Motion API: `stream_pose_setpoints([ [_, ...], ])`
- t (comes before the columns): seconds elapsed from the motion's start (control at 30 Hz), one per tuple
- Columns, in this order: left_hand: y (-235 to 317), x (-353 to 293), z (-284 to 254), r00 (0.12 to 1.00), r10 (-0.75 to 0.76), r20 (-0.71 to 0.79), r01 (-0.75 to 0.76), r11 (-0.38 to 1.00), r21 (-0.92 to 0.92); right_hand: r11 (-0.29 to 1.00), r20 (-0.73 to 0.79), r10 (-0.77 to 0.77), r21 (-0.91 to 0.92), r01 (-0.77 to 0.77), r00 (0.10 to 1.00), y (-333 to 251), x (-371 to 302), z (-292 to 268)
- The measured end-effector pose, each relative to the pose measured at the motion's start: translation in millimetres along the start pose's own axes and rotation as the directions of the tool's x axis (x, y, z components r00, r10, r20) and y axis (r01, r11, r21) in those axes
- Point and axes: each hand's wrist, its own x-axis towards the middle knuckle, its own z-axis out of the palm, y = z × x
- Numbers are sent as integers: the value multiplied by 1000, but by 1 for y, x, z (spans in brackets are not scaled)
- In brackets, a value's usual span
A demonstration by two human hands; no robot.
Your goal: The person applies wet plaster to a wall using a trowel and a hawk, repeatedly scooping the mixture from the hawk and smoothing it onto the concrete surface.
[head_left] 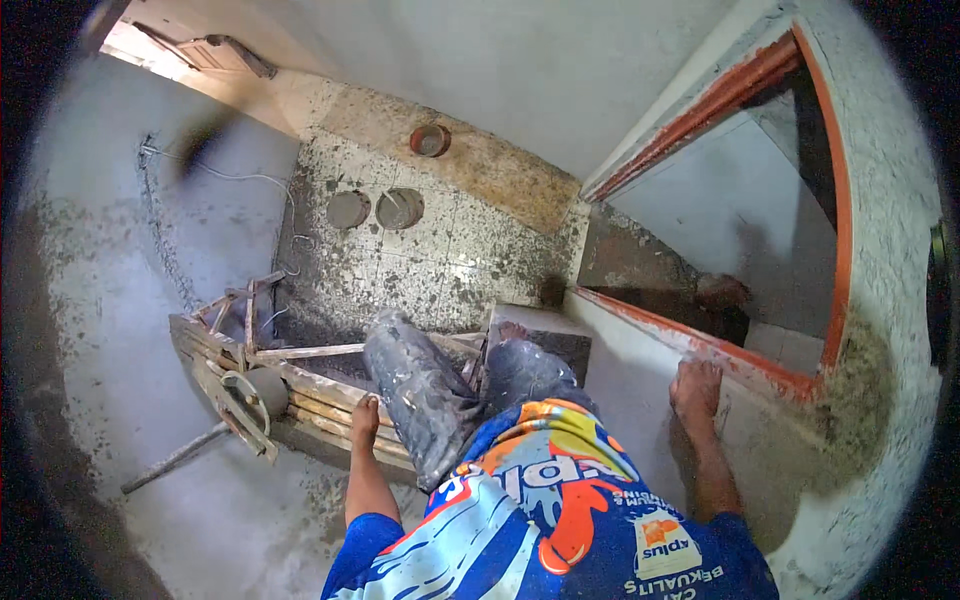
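My left hand (366, 418) is closed, beside the wooden planks (320, 412) of a trestle scaffold at my left knee. Whatever its curled fingers may hold is hidden. On the right, my right hand (697, 390) is curled in against the grey wall (640, 375), just below the red-orange window frame (715, 348). Its fingertips and palm are turned out of sight. A grey bucket (268, 388) with a pale curved rim or handle stands at the left part of the planks. Between my hands are my dust-stained trouser legs, and one bare foot shows on a grey ledge (545, 322).
Far below, the splattered tiled floor (350, 270) holds two mortar-filled buckets (348, 209) and a reddish bucket (430, 140). A long pole (175, 460) juts left from the scaffold. A white cable (240, 177) hangs along the left wall. Through the window opening another room shows.
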Motion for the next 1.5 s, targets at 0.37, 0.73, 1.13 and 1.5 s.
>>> stream_pose_setpoints([
  [0.37,110,21,27,981,8,192,-27,995,95,997,-52,-54,45,57,997,-14,-1,-23],
  [0.73,230,-32,128,760,549,348,-610,787,92,989,10,-147,-5,147,989,-20,6,-17],
  [1.13,280,-67,124,328,486,810,-607,765,-214,989,92,-20,-142,33,996,-33,19,0],
  [1.5,9,312,363,942,-307,-139,211,860,-465,996,161,-73,-39,80,984,-94,197,217],
])
